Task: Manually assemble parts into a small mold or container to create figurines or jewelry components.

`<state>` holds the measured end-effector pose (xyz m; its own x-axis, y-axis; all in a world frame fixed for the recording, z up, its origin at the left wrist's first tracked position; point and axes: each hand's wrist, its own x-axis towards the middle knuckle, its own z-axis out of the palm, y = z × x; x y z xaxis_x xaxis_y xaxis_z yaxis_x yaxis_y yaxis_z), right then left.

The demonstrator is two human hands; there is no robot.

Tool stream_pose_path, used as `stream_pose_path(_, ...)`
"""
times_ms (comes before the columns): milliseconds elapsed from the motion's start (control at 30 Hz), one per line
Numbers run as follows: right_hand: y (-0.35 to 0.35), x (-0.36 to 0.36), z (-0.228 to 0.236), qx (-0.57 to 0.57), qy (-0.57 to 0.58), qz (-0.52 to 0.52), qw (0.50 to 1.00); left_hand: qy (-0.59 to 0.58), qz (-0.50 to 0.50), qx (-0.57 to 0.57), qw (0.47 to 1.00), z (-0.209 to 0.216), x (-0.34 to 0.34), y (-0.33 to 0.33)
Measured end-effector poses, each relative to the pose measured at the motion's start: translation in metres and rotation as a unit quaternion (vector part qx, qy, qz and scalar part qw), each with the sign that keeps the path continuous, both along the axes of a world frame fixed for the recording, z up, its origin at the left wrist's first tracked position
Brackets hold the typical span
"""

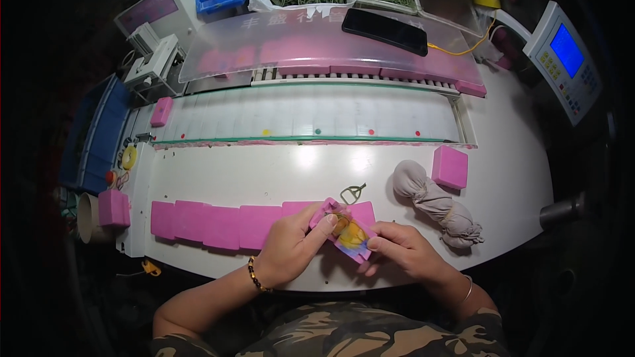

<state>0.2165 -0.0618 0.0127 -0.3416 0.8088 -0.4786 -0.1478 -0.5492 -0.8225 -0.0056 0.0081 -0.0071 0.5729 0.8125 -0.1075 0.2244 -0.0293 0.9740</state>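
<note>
Near the table's front edge, my left hand (pixel 294 241) and my right hand (pixel 407 251) hold a pink rubber mould (pixel 352 254) between them. Its upward face is marked with yellow, orange and blue. My left thumb presses on that face near the upper end, while the right thumb and fingers pinch the lower right side. Just beyond the mould lies a small green looped piece (pixel 353 192), which looks like wax. A row of several pink moulds (pixel 221 226) stretches leftward from my left hand, its right end partly behind the held one.
Right of my hands lie a knotted grey cloth bag (pixel 433 203) and a pink block (pixel 450 166). Beyond runs a white strip (pixel 317 112) with coloured dots. A phone (pixel 385 31) rests on a clear cover. A control panel (pixel 563 63) stands right, a blue crate (pixel 98 135) left.
</note>
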Motion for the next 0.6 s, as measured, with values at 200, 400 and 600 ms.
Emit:
stream_pose_path(200,-0.026,0.017,-0.007,-0.031,-0.04,-0.015,0.999,-0.027,-0.005,-0.04,0.999,-0.001,0.002,0.002)
stream_pose_path(400,-0.024,0.013,-0.006,-0.029,0.033,-0.013,0.999,-0.054,-0.032,-0.129,0.99,0.009,-0.003,0.013)
stream_pose_path(600,-0.022,-0.01,-0.003,-0.02,0.155,-0.014,0.988,-0.257,0.07,-0.241,0.933,0.012,0.009,0.003)
